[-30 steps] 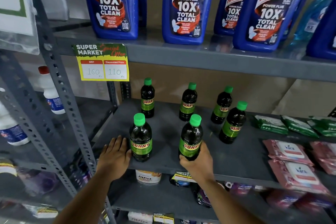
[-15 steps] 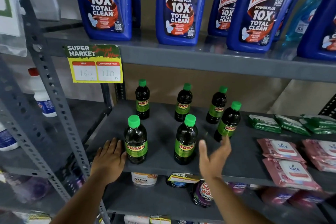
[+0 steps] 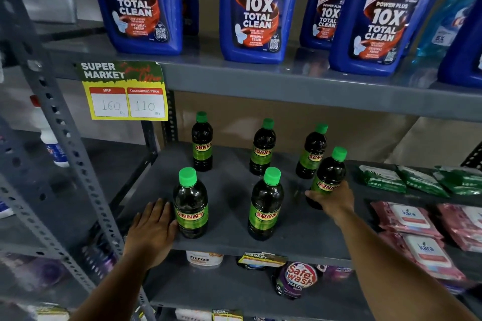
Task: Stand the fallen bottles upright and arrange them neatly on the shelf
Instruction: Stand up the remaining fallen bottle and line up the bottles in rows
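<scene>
Several dark Sunny bottles with green caps stand upright on the grey middle shelf (image 3: 229,190). Three form a back row: left (image 3: 202,146), middle (image 3: 262,150), right (image 3: 311,154). Two stand at the front: left (image 3: 191,206) and middle (image 3: 266,206). My right hand (image 3: 330,199) grips the lower part of a further bottle (image 3: 330,174) at the right, which leans slightly. My left hand (image 3: 154,229) lies flat on the shelf's front edge, fingers touching the front left bottle's base.
Green (image 3: 383,177) and pink wipe packs (image 3: 407,219) lie on the shelf just right of the bottles. Big blue Harpic bottles (image 3: 250,8) fill the shelf above. A price tag (image 3: 125,91) hangs at upper left. A perforated metal upright (image 3: 65,138) runs on the left.
My right hand let go of the front middle bottle, moved right and closed on the rightmost bottle. My left hand stayed beside the front left bottle.
</scene>
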The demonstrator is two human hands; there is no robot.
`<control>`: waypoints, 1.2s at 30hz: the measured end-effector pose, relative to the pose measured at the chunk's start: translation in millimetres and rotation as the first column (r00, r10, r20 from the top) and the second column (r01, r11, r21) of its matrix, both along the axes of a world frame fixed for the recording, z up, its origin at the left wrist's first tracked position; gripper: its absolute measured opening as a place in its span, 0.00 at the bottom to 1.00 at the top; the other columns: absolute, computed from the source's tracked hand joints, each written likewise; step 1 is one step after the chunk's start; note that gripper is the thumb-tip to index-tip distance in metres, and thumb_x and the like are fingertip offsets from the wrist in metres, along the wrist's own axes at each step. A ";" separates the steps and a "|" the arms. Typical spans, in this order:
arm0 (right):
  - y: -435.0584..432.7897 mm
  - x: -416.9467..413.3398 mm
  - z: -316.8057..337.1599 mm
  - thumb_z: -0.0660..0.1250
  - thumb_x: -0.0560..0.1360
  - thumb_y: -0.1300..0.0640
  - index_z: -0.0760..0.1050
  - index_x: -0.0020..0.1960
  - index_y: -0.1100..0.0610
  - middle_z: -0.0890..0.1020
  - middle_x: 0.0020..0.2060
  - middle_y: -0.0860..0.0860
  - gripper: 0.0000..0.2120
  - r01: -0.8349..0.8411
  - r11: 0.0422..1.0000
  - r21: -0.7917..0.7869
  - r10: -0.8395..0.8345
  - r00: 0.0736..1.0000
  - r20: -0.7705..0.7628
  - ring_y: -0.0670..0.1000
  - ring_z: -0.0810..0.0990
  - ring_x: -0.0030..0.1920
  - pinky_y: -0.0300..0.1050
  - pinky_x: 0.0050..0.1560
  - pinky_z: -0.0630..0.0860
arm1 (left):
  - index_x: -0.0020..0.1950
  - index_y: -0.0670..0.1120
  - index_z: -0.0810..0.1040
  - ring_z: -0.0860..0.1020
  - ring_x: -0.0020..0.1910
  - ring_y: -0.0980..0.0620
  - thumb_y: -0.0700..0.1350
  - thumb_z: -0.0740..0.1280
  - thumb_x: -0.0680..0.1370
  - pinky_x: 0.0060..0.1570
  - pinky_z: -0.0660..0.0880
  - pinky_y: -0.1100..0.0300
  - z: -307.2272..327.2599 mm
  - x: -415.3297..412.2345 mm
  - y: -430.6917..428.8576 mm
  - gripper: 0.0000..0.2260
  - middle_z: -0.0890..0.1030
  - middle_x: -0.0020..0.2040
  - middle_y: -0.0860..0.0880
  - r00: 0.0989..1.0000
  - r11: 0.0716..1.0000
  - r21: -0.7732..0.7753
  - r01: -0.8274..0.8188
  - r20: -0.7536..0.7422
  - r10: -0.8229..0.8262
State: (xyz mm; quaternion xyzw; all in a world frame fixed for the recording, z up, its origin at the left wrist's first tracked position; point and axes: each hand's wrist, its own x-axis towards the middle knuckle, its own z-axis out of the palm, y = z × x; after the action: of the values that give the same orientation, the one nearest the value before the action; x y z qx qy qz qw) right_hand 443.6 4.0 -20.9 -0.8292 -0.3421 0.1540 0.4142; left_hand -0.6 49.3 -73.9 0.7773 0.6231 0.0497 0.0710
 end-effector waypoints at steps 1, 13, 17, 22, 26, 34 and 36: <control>-0.5 -1.1 2.1 0.82 0.51 0.42 0.73 0.61 0.56 0.81 0.58 0.57 0.43 -0.015 1.000 -0.023 0.016 0.999 0.040 0.60 0.79 0.59 0.57 0.58 0.77 | 0.76 0.49 0.43 0.42 0.76 0.48 0.59 0.40 0.79 0.74 0.46 0.48 -0.1 0.2 0.3 0.28 0.44 0.79 0.48 1.000 1.000 0.000 0.001 0.000 -0.001; -34.4 -19.6 -20.2 0.75 0.53 0.36 0.76 0.47 0.51 0.82 0.45 0.54 0.29 -0.001 0.999 0.043 -0.001 0.999 0.053 0.54 0.81 0.43 0.49 0.41 0.80 | 0.77 0.48 0.48 0.48 0.76 0.46 0.57 0.44 0.79 0.73 0.51 0.45 0.7 -0.2 -0.9 0.27 0.50 0.79 0.47 1.000 0.999 0.039 0.004 0.013 -0.004; -51.9 -22.0 -27.4 0.76 0.52 0.38 0.77 0.44 0.51 0.81 0.44 0.53 0.25 -0.044 0.998 0.047 0.041 0.997 0.060 0.50 0.81 0.40 0.44 0.37 0.76 | 0.77 0.47 0.49 0.49 0.76 0.45 0.56 0.46 0.80 0.73 0.51 0.45 1.3 0.2 -1.8 0.27 0.51 0.78 0.46 1.000 0.999 0.037 0.000 0.012 -0.001; -74.5 -33.7 -27.7 0.78 0.55 0.42 0.76 0.45 0.50 0.78 0.45 0.52 0.23 -0.070 0.995 0.064 0.066 0.995 0.074 0.47 0.76 0.41 0.44 0.40 0.73 | 0.77 0.48 0.48 0.47 0.76 0.46 0.57 0.45 0.80 0.73 0.50 0.46 1.2 0.4 -1.1 0.27 0.49 0.79 0.47 1.000 1.000 0.024 -0.005 0.001 0.005; -85.4 -35.7 -35.4 0.77 0.53 0.41 0.76 0.44 0.50 0.79 0.44 0.52 0.24 -0.063 0.994 0.086 0.057 0.996 0.062 0.47 0.79 0.42 0.43 0.38 0.73 | 0.77 0.48 0.47 0.47 0.76 0.46 0.57 0.44 0.79 0.73 0.49 0.46 0.9 0.9 -1.4 0.27 0.49 0.79 0.47 1.000 1.000 0.014 -0.002 -0.002 0.002; -93.4 -49.7 -23.3 0.81 0.58 0.52 0.75 0.48 0.55 0.74 0.47 0.52 0.23 -0.021 0.994 0.110 0.014 0.998 0.063 0.42 0.73 0.40 0.44 0.39 0.70 | 0.77 0.49 0.46 0.47 0.76 0.46 0.57 0.44 0.80 0.73 0.50 0.46 2.8 0.0 -3.6 0.27 0.49 0.79 0.47 1.000 1.000 0.004 0.006 0.019 -0.006; -94.2 -52.9 -21.4 0.81 0.58 0.51 0.75 0.49 0.55 0.74 0.47 0.52 0.24 -0.011 0.994 0.112 0.003 0.997 0.073 0.43 0.73 0.41 0.44 0.41 0.71 | 0.77 0.48 0.47 0.48 0.76 0.45 0.57 0.44 0.80 0.73 0.50 0.46 4.6 -0.1 -4.1 0.27 0.50 0.79 0.47 1.000 1.000 0.017 0.013 0.025 -0.013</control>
State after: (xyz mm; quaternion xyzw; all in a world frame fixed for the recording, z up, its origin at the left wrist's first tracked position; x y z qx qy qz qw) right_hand 390.7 -90.2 -42.4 -0.8085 -0.3680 0.1059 0.4469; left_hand -0.8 45.2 -69.3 0.7812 0.6167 0.0643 0.0728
